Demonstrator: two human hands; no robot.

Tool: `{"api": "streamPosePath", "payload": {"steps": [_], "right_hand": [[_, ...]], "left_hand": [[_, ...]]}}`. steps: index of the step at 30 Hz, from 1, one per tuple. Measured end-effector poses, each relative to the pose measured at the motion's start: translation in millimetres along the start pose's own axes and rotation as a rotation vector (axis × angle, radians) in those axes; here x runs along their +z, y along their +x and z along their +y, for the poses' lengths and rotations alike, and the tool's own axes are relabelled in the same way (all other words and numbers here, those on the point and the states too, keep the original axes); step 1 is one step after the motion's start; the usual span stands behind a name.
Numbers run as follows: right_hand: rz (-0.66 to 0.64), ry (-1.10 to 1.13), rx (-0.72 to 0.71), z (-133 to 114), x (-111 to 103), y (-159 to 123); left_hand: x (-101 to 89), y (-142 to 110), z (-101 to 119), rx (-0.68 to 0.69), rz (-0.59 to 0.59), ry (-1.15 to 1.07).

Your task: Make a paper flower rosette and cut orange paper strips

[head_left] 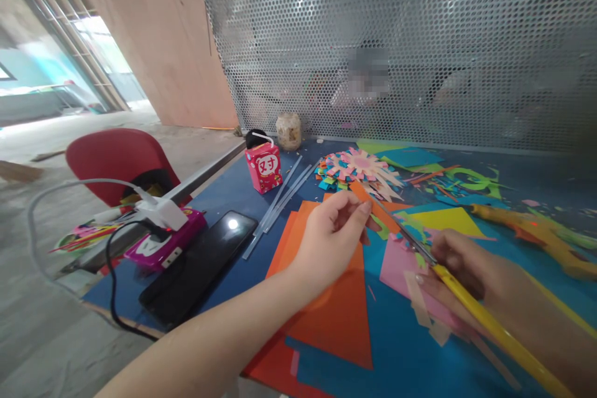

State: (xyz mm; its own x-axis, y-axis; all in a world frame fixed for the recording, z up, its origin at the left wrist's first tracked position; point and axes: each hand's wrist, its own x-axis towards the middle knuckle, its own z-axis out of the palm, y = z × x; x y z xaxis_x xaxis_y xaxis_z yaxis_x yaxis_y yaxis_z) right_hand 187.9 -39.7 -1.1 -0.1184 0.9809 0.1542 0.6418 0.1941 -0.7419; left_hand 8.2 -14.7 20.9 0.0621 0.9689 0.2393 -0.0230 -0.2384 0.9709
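My left hand (333,237) pinches a small strip of orange paper (373,204) between thumb and fingers, held above the blue table (224,193). My right hand (471,267) is wrapped round yellow-handled scissors (466,295), whose metal blades (401,228) reach up to the orange strip. Under both hands lie sheets of orange paper (336,311), pink paper (396,267) and yellow paper (443,221). A finished flower of layered coloured paper (357,168) lies further back.
A pink drink carton with a straw (263,165), several clear plastic strips (280,199), a black phone (200,267) and a pink power bank with a white plug (163,233) sit at left. A yellow glue gun (536,233) lies at right. A perforated metal screen (396,43) backs the table; a red chair (119,161) stands at left.
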Motion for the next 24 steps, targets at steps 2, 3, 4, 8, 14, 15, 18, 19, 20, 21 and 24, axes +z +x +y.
{"api": "streamPosePath", "payload": {"steps": [2, 3, 4, 8, 14, 15, 18, 19, 20, 21, 24], "right_hand": [[-0.023, 0.020, 0.016, 0.0, -0.1, 0.1], [-0.034, 0.032, 0.021, -0.1, -0.4, 0.1], [-0.037, 0.037, 0.021, -0.3, -0.7, 0.1], [-0.042, 0.052, 0.024, -2.2, -2.1, -0.7], [-0.073, 0.039, 0.047, -4.8, -3.3, -2.0], [-0.068, 0.018, 0.035, -4.7, -3.3, -1.8], [-0.050, 0.006, 0.011, -3.4, -3.2, -0.9], [-0.048, 0.020, 0.014, -2.7, -3.1, -0.5], [-0.048, 0.038, 0.018, -1.8, -2.9, -0.2], [-0.052, 0.059, 0.022, -1.0, -2.7, 0.0], [-0.060, 0.083, 0.037, 0.3, -2.6, 0.0]], "left_hand": [[0.3, -0.3, -0.8, 0.006, -0.009, -0.002], [0.4, -0.4, -1.1, 0.010, -0.010, -0.006], [0.4, -0.5, -1.3, 0.013, -0.011, -0.011], [0.3, -0.4, -1.6, 0.002, -0.016, -0.024], [0.9, -0.5, -0.5, -0.034, -0.014, -0.041], [0.8, -0.4, -0.1, -0.042, -0.008, -0.039], [-0.4, 0.0, 0.9, -0.047, 0.010, -0.045], [-1.0, 0.3, 1.1, -0.038, 0.014, -0.053], [-1.6, 0.7, 1.3, -0.029, 0.020, -0.062], [-2.2, 1.3, 1.3, -0.020, 0.027, -0.070], [-3.2, 3.1, 1.1, -0.011, 0.046, -0.084]]}}
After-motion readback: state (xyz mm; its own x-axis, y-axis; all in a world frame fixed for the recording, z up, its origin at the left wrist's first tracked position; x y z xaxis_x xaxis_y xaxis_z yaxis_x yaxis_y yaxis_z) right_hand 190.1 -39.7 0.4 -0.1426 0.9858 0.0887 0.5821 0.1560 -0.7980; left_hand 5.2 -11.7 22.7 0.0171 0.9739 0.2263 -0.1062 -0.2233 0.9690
